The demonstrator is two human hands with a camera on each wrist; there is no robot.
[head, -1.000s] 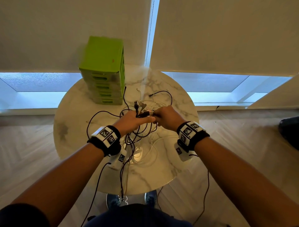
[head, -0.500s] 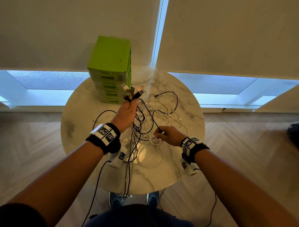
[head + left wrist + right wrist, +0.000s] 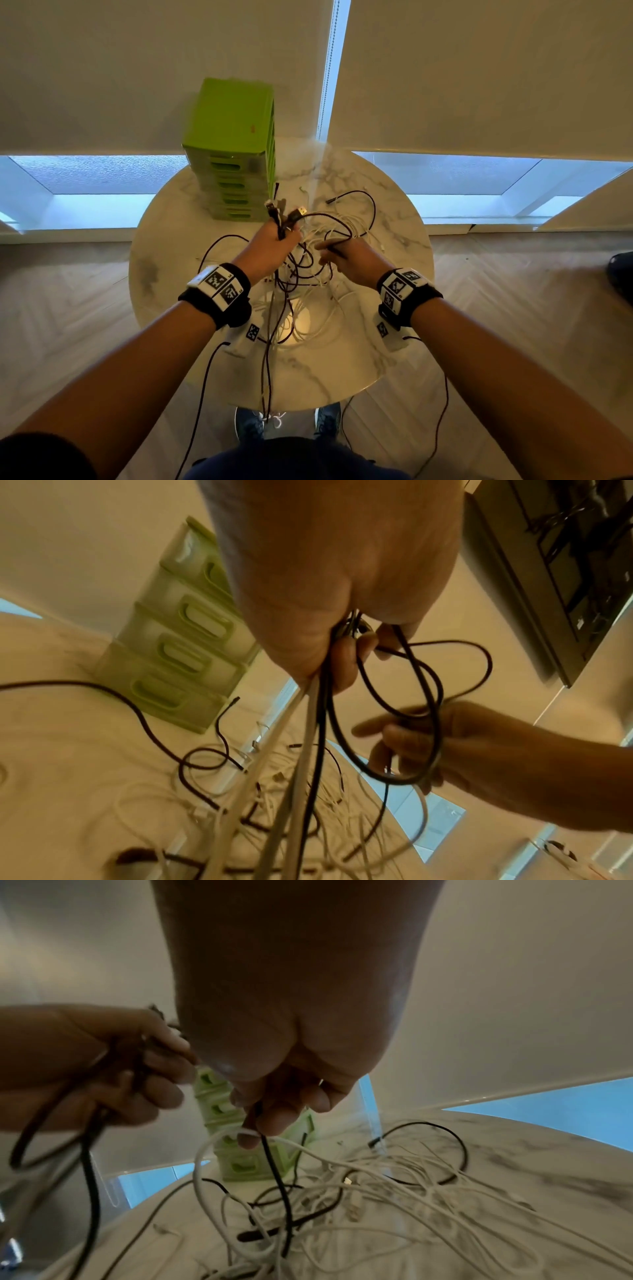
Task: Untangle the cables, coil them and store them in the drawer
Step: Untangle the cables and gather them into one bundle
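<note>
Nearest, loose cable ends are trailing over the edge of the marble table (image 3: 342,370). Above it, the left hand (image 3: 270,250) is clenching a bundle of cable ends (image 3: 284,216), plugs poking upward, while the right hand (image 3: 349,257) is pinching one black cable (image 3: 274,1164) out of the tangle (image 3: 329,240). Untangling seems underway; next, that strand probably needs drawing free before coiling. Farthest, the green drawer unit (image 3: 233,150) is standing with its drawers closed

Left hand (image 3: 329,593), at 12 o'clock: gripping bunched black and white cables (image 3: 308,723). Right hand (image 3: 455,753), at 3 o'clock: inside a black cable loop (image 3: 394,773). Green drawer unit (image 3: 178,647), at 10 o'clock, on bench (image 3: 68,764).
</note>
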